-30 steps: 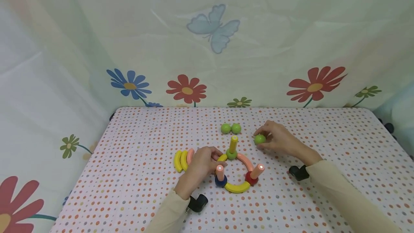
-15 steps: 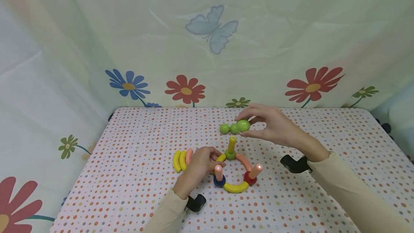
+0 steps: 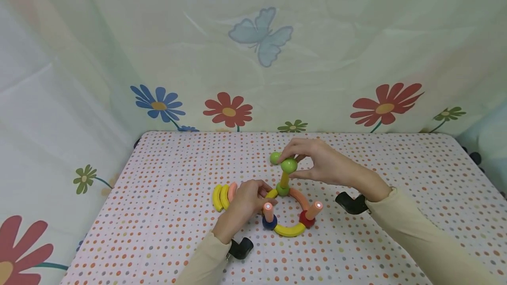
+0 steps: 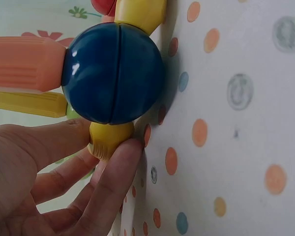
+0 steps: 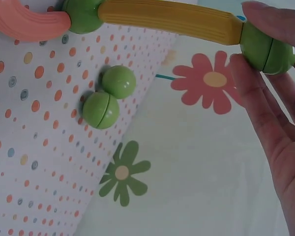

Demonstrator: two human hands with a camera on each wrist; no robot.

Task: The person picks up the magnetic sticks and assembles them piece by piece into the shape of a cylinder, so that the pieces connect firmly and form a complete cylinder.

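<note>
On the dotted tablecloth (image 3: 166,214) lies a ring of toy pieces: a blue ball (image 3: 270,223), a red ball (image 3: 306,220), a yellow arc (image 3: 289,231) and a pink arc (image 3: 299,197). Peach sticks (image 3: 268,210) rise from the blue and red balls. My left hand (image 3: 264,192) pinches the ring's yellow arc (image 4: 110,140) beside the blue ball (image 4: 113,73). My right hand (image 3: 292,162) holds a green ball (image 5: 265,49) on the tip of the yellow stick (image 5: 169,17), which stands in the green base ball (image 3: 282,189).
Two loose green balls (image 5: 110,96) lie behind the ring near the table's far edge; only one (image 3: 275,158) shows in the head view. Spare yellow and pink arcs (image 3: 223,195) lie left of my left hand. A flowered curtain (image 3: 253,56) hangs behind.
My right hand lifted a green ball from the cloth at the right, carried it up and left, and now holds it on the yellow stick's tip. The left hand stayed on the ring.
</note>
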